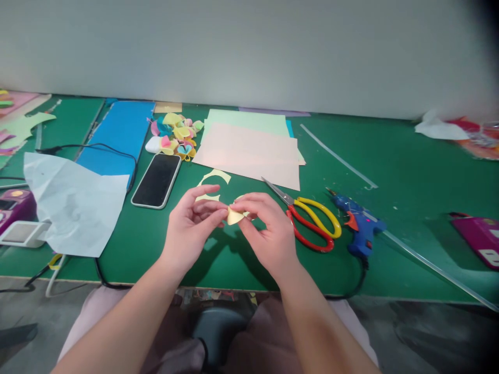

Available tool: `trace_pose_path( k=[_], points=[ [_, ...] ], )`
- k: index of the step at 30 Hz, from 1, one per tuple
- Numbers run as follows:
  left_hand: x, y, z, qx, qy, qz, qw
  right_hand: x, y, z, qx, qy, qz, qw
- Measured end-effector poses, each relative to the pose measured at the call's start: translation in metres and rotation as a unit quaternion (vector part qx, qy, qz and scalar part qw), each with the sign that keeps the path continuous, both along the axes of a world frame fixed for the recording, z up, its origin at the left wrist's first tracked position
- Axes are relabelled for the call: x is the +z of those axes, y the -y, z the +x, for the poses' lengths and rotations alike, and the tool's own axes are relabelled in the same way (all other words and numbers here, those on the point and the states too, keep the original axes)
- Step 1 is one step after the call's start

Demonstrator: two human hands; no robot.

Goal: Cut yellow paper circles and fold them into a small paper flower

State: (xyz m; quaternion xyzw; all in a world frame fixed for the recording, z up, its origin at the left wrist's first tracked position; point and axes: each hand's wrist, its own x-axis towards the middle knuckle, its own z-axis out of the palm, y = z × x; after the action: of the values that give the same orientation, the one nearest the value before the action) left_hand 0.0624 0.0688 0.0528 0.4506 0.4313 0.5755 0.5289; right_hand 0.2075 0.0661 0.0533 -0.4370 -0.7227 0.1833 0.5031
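A small pale yellow paper piece [234, 216], bent into a curve, is pinched between my two hands above the green table's front part. My left hand [195, 218] grips its left side with thumb and fingertips, the index finger lifted. On its right side, my right hand [268, 223] closes thumb and fingers on the paper. Just beyond the hands lies a yellow paper offcut [224, 175] with a round hole, partly covered by my fingers. Scissors [307, 213] with one red and one yellow handle rest right of my right hand.
A blue glue gun [360, 228] with a long clear glue stick [429, 262] lies on the right. Behind are stacked paper sheets [249, 156] and a cluster of colourful paper flowers [179, 132]. A phone [156, 182], crumpled white sheet [78, 202] and black cable [97, 147] occupy the left.
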Motion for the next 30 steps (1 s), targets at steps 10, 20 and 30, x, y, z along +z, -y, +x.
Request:
trace_pose_path(
  k=[10,20,30],
  points=[
    [-0.002,0.001,0.001,0.005,0.009,-0.006,1.000,-0.005,-0.002,-0.001,0.012,0.020,0.048,0.999],
    [-0.003,0.002,0.001,0.010,-0.003,0.013,1.000,-0.004,-0.002,0.000,0.016,0.027,0.040,0.999],
    [-0.020,0.017,0.015,0.024,-0.185,0.069,0.980,-0.003,0.001,-0.005,-0.070,-0.049,0.030,0.996]
  ],
)
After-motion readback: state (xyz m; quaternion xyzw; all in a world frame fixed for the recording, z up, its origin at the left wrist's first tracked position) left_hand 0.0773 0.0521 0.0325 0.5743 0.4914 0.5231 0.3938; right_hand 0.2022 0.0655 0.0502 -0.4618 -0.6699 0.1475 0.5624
